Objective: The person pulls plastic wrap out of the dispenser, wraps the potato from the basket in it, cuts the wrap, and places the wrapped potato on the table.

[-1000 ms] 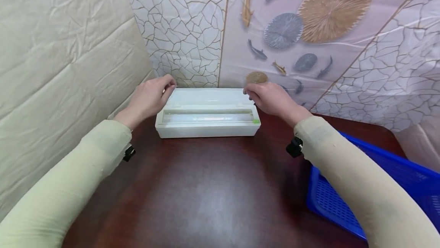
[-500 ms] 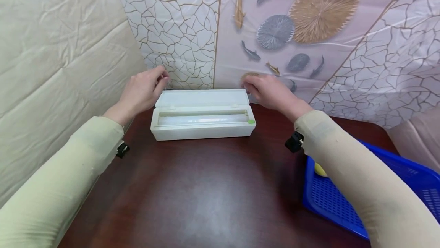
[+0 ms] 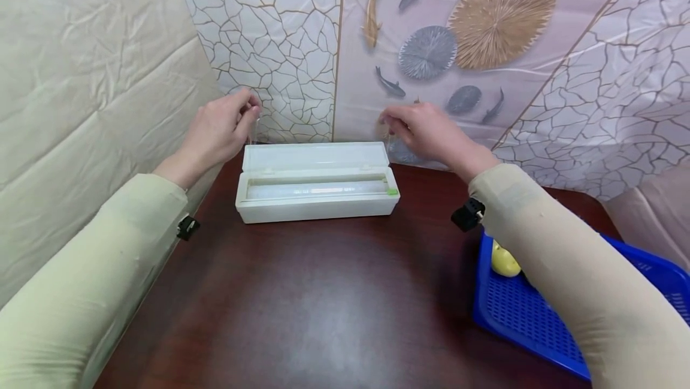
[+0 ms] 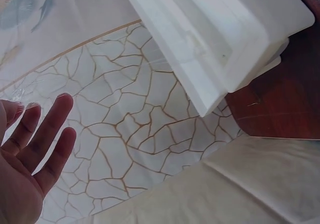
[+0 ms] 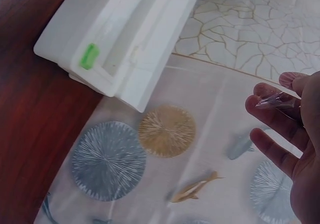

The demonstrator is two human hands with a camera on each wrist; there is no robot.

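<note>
A white cling film dispenser box [image 3: 318,211] stands at the back of the table with its lid [image 3: 315,156] raised. Inside lies a roll of clear film [image 3: 318,189]; a green slider [image 3: 392,192] sits at the box's right end. Above the lid's left corner, my left hand [image 3: 215,128] pinches a barely visible edge of cling film between thumb and forefinger. My right hand [image 3: 426,132], above the right corner, pinches the other side. In the right wrist view, the bunched cling film [image 5: 276,102] shows between the fingertips. The transparent sheet between the hands is hard to see.
A blue plastic basket [image 3: 530,323] stands at the right, partly behind the right sleeve, with a yellow rounded object [image 3: 505,261] in it. Patterned cloth [image 3: 291,47] hangs behind the dark red-brown table [image 3: 323,293], and plain beige cloth [image 3: 91,77] at the left.
Both hands have risen further above the dispenser box, holding the film. The view has shifted a little, and the yellow object in the basket has come into sight.
</note>
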